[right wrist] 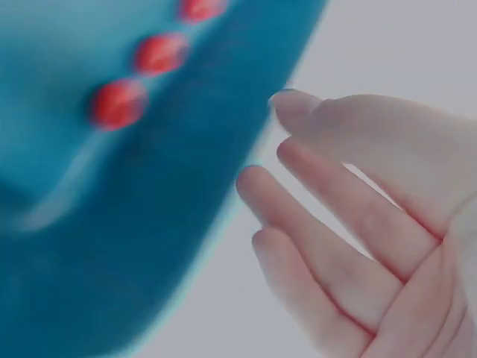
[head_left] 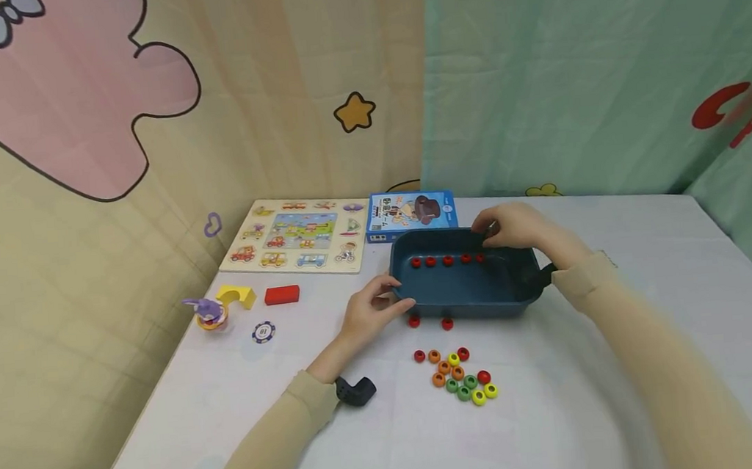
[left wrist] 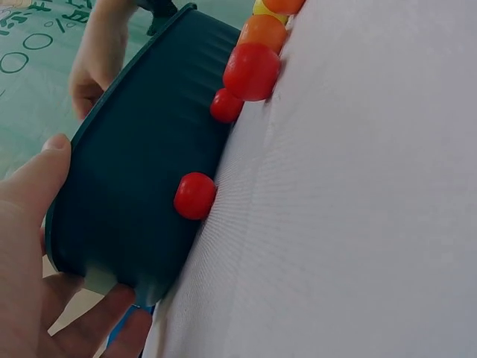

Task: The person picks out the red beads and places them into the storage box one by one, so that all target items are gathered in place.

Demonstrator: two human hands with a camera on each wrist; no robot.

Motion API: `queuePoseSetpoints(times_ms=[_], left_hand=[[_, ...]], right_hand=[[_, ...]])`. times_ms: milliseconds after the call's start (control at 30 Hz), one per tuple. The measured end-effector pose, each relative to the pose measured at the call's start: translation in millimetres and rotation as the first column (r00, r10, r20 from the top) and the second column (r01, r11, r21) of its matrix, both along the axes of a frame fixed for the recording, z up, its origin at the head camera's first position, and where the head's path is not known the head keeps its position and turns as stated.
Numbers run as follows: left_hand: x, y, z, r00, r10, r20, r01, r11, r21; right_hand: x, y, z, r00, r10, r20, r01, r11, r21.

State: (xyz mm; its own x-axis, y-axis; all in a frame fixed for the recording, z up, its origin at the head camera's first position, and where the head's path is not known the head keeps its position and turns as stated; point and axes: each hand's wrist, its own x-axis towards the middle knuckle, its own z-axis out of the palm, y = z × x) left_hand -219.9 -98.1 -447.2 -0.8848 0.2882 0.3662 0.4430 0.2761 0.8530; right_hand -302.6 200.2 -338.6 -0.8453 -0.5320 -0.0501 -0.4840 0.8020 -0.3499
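Observation:
A dark blue rectangular tray (head_left: 463,286) stands on the table, several red beads (head_left: 447,260) in a row along its far inner side. My left hand (head_left: 372,310) grips its near left corner, thumb (left wrist: 56,160) at the rim and fingers round the end. At the far right rim, my right hand (head_left: 511,227) has its thumb and fingertips close to the edge. Nothing shows between its fingers in the right wrist view, where the fingers (right wrist: 328,246) are loosely extended. Two red beads (left wrist: 195,195) lie against the tray's near wall.
Orange, yellow, green and red beads (head_left: 458,373) lie loose nearer me. Leftward are a red block (head_left: 282,295), yellow arch block (head_left: 238,296), poker chip (head_left: 264,332) and purple toy figure (head_left: 208,312). A picture puzzle board (head_left: 297,237) and blue box (head_left: 410,213) lie behind.

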Motion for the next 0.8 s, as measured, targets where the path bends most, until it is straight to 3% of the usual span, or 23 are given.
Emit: queuePoseSetpoints(times_ms=[100,233,333,467,567,633,800], left_hand=[[-0.4,-0.1,0.3,1.0,0.004,-0.009,-0.004,1.0,0.003],[-0.7,-0.4,0.2,1.0,0.005,-0.012,-0.005,1.0,0.005],[-0.2,-0.9,0.0,1.0,0.01,-0.007,-0.01,1.0,0.003],[0.2,-0.9,-0.3,1.0,0.003,0.002,-0.003,1.0,0.002],[0.0,-1.0,-0.6,1.0,-0.002,0.003,0.002,1.0,0.002],[-0.2,-1.1,-1.1,1.0,0.0,0.005,0.0,1.0,-0.001],[-0.3,-1.4,-2.9,1.0,0.006,0.0,-0.006,1.0,-0.002]], right_hand=[[21.2,-2.4,17.7,0.999,0.044,0.001,-0.043,0.992,-0.122],[58.5,-9.6,25.9,0.981,0.195,-0.021,-0.194,0.949,-0.249],[85.6,-15.8,18.7,0.951,0.308,0.003,-0.29,0.898,-0.33],[114.2,-22.5,-3.3,0.914,0.394,0.095,-0.318,0.844,-0.432],[126.6,-24.9,-27.1,0.904,0.4,0.152,-0.294,0.84,-0.456],[131.0,-25.2,-42.3,0.909,0.378,0.177,-0.266,0.852,-0.452],[135.2,-25.7,-69.5,0.943,0.283,0.173,-0.193,0.893,-0.407]])
